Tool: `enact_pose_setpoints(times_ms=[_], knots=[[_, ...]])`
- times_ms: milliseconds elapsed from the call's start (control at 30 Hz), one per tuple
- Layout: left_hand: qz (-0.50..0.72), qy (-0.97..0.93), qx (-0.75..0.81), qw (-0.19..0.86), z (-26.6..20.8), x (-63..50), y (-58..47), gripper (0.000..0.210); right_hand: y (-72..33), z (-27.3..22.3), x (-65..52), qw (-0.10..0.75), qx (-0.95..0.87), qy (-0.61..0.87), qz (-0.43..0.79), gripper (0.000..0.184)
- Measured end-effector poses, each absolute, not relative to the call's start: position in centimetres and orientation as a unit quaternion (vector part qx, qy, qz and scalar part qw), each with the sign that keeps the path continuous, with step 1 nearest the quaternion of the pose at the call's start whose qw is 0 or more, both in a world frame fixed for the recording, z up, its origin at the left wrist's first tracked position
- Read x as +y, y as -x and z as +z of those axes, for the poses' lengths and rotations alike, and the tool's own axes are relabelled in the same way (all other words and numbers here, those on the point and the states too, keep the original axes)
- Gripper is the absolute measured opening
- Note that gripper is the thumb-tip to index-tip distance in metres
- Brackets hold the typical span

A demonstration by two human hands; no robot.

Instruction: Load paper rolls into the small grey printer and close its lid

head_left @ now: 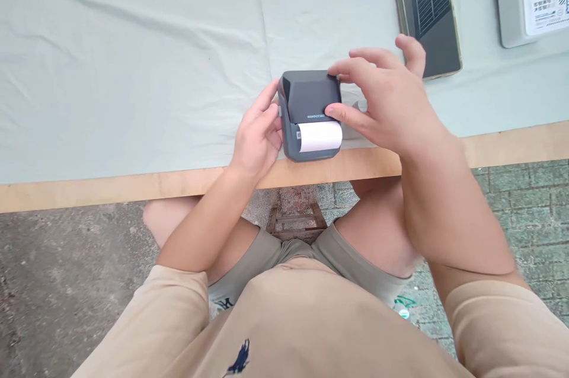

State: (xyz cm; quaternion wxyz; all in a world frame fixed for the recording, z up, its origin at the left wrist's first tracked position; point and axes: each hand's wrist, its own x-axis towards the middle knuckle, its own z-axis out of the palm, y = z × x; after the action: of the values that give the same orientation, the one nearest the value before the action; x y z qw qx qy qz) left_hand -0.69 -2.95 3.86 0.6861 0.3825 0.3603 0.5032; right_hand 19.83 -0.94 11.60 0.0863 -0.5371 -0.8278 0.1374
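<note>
The printer (309,99) is at the centre; the left hand (258,138) clasps its nine o'clock side, while the right hand (389,93), fingers apart, touches its three o'clock side. Gentle pressure seems advisable.

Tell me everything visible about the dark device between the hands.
The dark device is a compact, rounded box, seemingly plastic, with a near-black lid that looks closed and bears pale lettering. White paper curves across its near end. It faces up by the front edge of the table. The left hand holds its left side; the right hand touches the lid's right side.
</note>
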Motion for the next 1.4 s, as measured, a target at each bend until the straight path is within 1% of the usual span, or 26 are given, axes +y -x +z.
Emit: enact_pose_setpoints(times_ms=[67, 267, 433, 567, 700, 733, 767, 800, 833, 900, 933, 967, 1000, 1067, 1133, 1200, 1300, 1400], knots=[[0.501, -0.367, 0.368, 0.692, 3.8, -2.9, 0.7, 0.045, -19.8, 11.5, -0.9, 0.088, -0.83, 0.536, 0.13, 0.039], [0.527, -0.375, 0.349, 0.678, 3.8, -2.9, 0.6, 0.048, -20.3, 12.2, -1.9, 0.113, -0.834, 0.529, 0.111, 0.046], [0.5, -0.4, 0.332, 0.692, 3.3, -2.5, 1.2, 0.053, -20.5, 12.6, -2.4, 0.143, -0.856, 0.484, 0.112, 0.048], [0.486, -0.433, 0.334, 0.682, 2.4, -2.1, 1.7, 0.06, -20.4, 13.0, -2.2, 0.143, -0.863, 0.476, 0.086, 0.054], [0.469, -0.452, 0.342, 0.678, 2.0, -2.1, 1.8, 0.06, -20.1, 13.6, -1.9, 0.103, -0.868, 0.48, 0.075, 0.039], [0.468, -0.449, 0.342, 0.68, 2.0, -2.1, 1.8, 0.06, -20.0, 13.6, -1.9, 0.093, -0.871, 0.476, 0.073, 0.034], [0.47, -0.443, 0.343, 0.682, 2.1, -2.2, 1.8, 0.06, -19.7, 13.7, -1.9, 0.1, -0.87, 0.479, 0.062, 0.027], [0.475, -0.435, 0.344, 0.683, 2.2, -2.2, 1.8, 0.06, -19.5, 13.7, -1.9, 0.133, -0.86, 0.492, 0.038, 0.018], [0.482, -0.425, 0.348, 0.683, 2.3, -2.2, 1.8, 0.059, -19.2, 13.7, -2.1, 0.187, -0.837, 0.515, 0.002, 0.012], [0.491, -0.408, 0.357, 0.682, 2.6, -2.3, 1.7, 0.057, -18.6, 13.7, -2.4, 0.321, -0.76, 0.563, -0.053, 0.016], [0.491, -0.401, 0.362, 0.683, 2.7, -2.4, 1.7, 0.055, -18.3, 13.7, -2.5, 0.368, -0.73, 0.574, -0.051, 0.019], [0.489, -0.396, 0.364, 0.687, 2.9, -2.5, 1.7, 0.052, -18.1, 13.6, -2.6, 0.376, -0.727, 0.573, -0.031, 0.02], [0.486, -0.395, 0.363, 0.69, 3.0, -2.5, 1.6, 0.05, -17.9, 13.6, -2.7, 0.348, -0.751, 0.561, 0.002, 0.019], [0.489, -0.408, 0.345, 0.69, 3.1, -2.6, 1.5, 0.053, -17.6, 13.4, -2.6, 0.242, -0.816, 0.521, 0.063, 0.012], [0.5, -0.433, 0.325, 0.676, 3.0, -2.7, 1.3, 0.062, -17.5, 13.3, -2.3, 0.157, -0.854, 0.493, 0.061, 0.008], [0.511, -0.451, 0.321, 0.658, 2.7, -2.8, 1.1, 0.069, -17.3, 13.4, -2.1, 0.103, -0.871, 0.478, 0.037, 0.014], [0.521, -0.466, 0.331, 0.634, 2.3, -2.9, 0.8, 0.068, -16.5, 14.0, -2.1, 0.007, -0.877, 0.481, -0.001, 0.024], [0.525, -0.472, 0.329, 0.627, 2.1, -3.0, 0.7, 0.067, -15.3, 14.8, -2.0, -0.057, -0.866, 0.497, 0.018, 0.028]])
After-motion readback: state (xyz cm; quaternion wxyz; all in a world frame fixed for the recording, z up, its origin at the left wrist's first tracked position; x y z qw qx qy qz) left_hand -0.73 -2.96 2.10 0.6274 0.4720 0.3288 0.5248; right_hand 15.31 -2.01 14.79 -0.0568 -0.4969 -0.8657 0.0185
